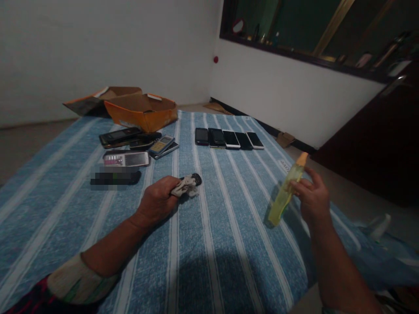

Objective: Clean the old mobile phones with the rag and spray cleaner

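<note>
My left hand (159, 198) is closed around a crumpled pale cloth (186, 186) and a dark mobile phone (197, 178), whose rounded end sticks out past the cloth; most of the phone is hidden. At the right, my right hand (312, 196) grips a yellow-green bottle (282, 198) with an orange top near its neck. The bottle leans, its base low over or on the cloth; I cannot tell if it touches. A silver phone (127, 159) and a blue-grey keypad phone (162, 145) lie beyond my left hand among several others.
Several phones (231, 139) lie side by side in a row farther back on the striped blue cloth (225, 209). An open orange cardboard box (141, 114) stands at the back left. White walls and a dark window frame (304, 56) rise behind.
</note>
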The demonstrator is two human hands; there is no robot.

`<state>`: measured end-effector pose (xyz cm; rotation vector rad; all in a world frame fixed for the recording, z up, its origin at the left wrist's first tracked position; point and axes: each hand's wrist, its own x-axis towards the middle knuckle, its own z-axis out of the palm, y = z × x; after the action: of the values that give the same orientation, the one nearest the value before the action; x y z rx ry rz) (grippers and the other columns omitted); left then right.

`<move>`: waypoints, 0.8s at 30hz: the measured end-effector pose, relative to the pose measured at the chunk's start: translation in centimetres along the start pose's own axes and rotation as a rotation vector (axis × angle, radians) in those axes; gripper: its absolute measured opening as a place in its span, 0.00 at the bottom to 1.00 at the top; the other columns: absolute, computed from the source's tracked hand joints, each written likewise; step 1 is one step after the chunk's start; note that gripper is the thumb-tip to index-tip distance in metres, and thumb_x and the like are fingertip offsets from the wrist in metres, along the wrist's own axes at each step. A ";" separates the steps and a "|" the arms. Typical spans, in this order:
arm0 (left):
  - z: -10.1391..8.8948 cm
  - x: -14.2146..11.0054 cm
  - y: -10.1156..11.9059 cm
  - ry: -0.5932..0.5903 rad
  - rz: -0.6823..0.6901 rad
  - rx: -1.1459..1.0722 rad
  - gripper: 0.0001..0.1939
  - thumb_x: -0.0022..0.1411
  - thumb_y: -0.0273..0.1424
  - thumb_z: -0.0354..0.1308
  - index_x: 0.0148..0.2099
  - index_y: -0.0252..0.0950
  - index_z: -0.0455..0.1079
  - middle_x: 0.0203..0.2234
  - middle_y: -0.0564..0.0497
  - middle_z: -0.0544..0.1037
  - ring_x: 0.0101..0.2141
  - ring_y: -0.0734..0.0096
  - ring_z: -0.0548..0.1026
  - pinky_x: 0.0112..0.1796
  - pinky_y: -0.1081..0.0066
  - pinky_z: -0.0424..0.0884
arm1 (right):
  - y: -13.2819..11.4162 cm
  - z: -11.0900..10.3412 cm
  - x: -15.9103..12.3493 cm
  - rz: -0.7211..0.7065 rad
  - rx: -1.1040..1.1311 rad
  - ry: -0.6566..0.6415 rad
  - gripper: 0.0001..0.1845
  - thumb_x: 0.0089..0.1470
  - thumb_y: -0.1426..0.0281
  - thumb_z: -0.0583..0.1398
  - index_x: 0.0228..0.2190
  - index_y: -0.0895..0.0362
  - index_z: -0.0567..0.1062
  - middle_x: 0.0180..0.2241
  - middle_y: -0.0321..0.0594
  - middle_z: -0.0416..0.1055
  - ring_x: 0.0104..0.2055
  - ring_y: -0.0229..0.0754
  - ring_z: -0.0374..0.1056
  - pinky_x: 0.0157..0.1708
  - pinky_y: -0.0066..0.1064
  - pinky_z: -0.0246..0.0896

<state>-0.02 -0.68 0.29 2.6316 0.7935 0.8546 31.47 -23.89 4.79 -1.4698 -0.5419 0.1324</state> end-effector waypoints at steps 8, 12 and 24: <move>0.0 -0.1 0.0 0.000 -0.005 -0.003 0.08 0.57 0.29 0.51 0.37 0.37 0.71 0.31 0.47 0.76 0.32 0.62 0.74 0.35 0.66 0.70 | -0.7 1.5 0.4 -0.092 0.046 -0.047 0.41 0.35 0.66 0.70 0.53 0.55 0.67 0.26 0.31 0.72 0.27 0.40 0.70 0.29 0.33 0.66; 0.0 -0.1 -0.1 0.003 0.002 0.000 0.08 0.58 0.29 0.51 0.37 0.36 0.71 0.31 0.46 0.76 0.32 0.62 0.74 0.34 0.65 0.70 | -0.5 1.3 0.5 -0.079 0.028 -0.031 0.43 0.34 0.66 0.71 0.54 0.56 0.67 0.25 0.31 0.71 0.27 0.40 0.69 0.30 0.33 0.66; 0.0 -0.1 0.0 -0.010 0.005 0.007 0.07 0.58 0.29 0.51 0.37 0.37 0.70 0.30 0.48 0.76 0.32 0.64 0.74 0.34 0.67 0.70 | 0.1 -0.3 0.3 -0.079 -0.013 0.009 0.44 0.34 0.65 0.71 0.55 0.57 0.67 0.25 0.31 0.71 0.27 0.41 0.70 0.29 0.35 0.67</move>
<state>-0.08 -0.76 0.27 2.6437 0.7888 0.8405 31.85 -24.00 4.76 -1.4592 -0.5934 0.0599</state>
